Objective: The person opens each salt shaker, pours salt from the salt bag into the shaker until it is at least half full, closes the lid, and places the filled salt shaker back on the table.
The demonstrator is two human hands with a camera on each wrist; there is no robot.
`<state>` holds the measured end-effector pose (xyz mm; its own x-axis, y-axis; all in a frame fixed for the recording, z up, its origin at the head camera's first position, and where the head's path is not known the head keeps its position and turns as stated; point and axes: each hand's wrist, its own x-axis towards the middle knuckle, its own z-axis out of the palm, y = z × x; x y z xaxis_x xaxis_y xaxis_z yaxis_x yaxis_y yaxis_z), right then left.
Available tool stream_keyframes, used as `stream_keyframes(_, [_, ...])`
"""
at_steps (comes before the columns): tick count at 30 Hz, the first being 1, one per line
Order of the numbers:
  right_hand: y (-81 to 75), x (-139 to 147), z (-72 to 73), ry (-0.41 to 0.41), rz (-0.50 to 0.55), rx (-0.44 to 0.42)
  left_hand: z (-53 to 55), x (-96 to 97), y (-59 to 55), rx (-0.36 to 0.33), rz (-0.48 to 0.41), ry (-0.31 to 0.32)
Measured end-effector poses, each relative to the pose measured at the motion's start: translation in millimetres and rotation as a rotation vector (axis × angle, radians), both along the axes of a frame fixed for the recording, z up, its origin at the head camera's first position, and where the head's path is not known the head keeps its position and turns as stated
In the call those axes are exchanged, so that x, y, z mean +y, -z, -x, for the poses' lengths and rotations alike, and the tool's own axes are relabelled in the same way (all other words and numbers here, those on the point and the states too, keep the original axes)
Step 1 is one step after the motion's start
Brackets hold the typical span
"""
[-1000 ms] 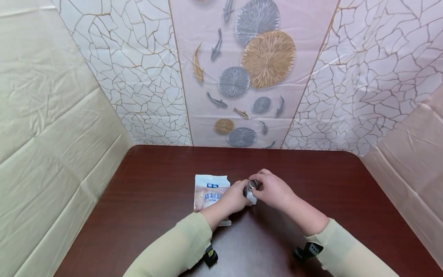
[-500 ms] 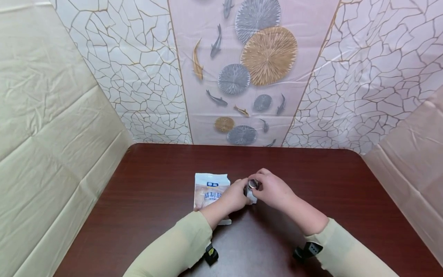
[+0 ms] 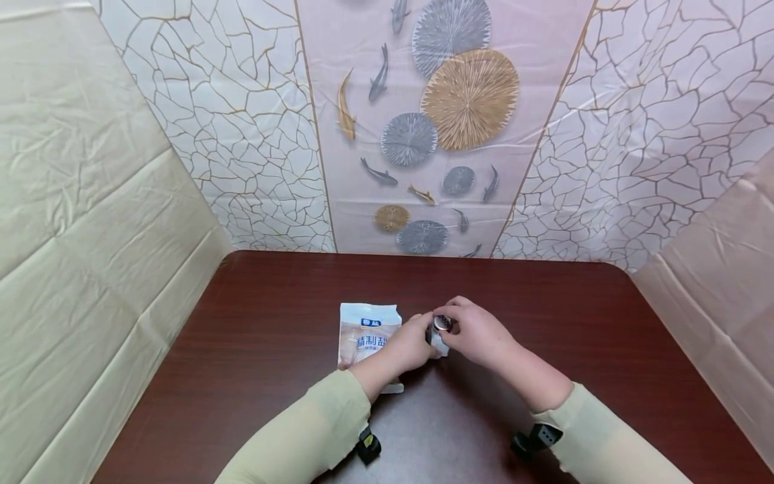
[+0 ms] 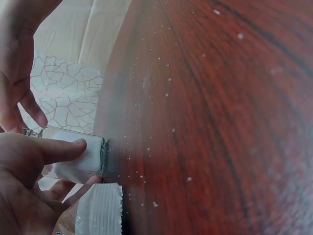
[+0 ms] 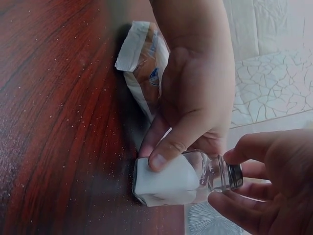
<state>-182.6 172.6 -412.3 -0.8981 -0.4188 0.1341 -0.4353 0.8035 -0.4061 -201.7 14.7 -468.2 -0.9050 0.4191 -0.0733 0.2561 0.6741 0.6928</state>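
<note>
A small square glass salt shaker (image 5: pixel 166 182), partly filled with white salt, stands on the table in front of the person. My left hand (image 3: pixel 411 345) grips its body, with the thumb (image 5: pixel 159 162) pressed along one side. At the top sits a metal lid (image 5: pixel 234 176) over the threaded neck. The fingers of my right hand (image 3: pixel 480 333) pinch this lid from around its edge. Just left of the shaker lies a white and tan bag of salt (image 3: pixel 365 336), partly covered by the left forearm.
Tiny white grains are scattered over the dark red-brown table (image 4: pixel 210 117). Black wrist cameras are strapped to both sleeves. Patterned cloth (image 3: pixel 423 195) hangs behind the table, with beige cloth along both sides.
Both hands keep their places on the shaker, and the right fingers shift only slightly at the lid. The head view has tilted a little.
</note>
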Motion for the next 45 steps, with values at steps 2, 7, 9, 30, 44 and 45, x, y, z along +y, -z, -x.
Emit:
stream_keyframes(2, [0.3, 0.1, 0.0, -0.006, -0.007, 0.01, 0.4, -0.5, 0.6, 0.014, 0.003, 0.006])
stream_keyframes(7, [-0.1, 0.0, -0.3, -0.015, -0.036, 0.038, 0.9, -1.5, 1.9, 0.05, 0.006, 0.022])
stream_keyframes(9, [-0.1, -0.1, -0.1, -0.017, -0.042, 0.046, 0.8, -1.5, 2.0, 0.048, 0.006, 0.023])
stream_keyframes(30, [1.9, -1.5, 1.0, 0.028, -0.041, 0.078, 1.9, -1.5, 2.9, 0.051, 0.004, 0.025])
stream_keyframes(44, [-1.2, 0.3, -1.0, 0.0, -0.038, 0.076, 1.6, -1.5, 2.1, 0.056, 0.008, 0.027])
stream_keyframes(45, [-1.3, 0.5, -1.0, -0.003, -0.042, 0.078, 1.6, -1.4, 2.1, 0.055, 0.009, 0.027])
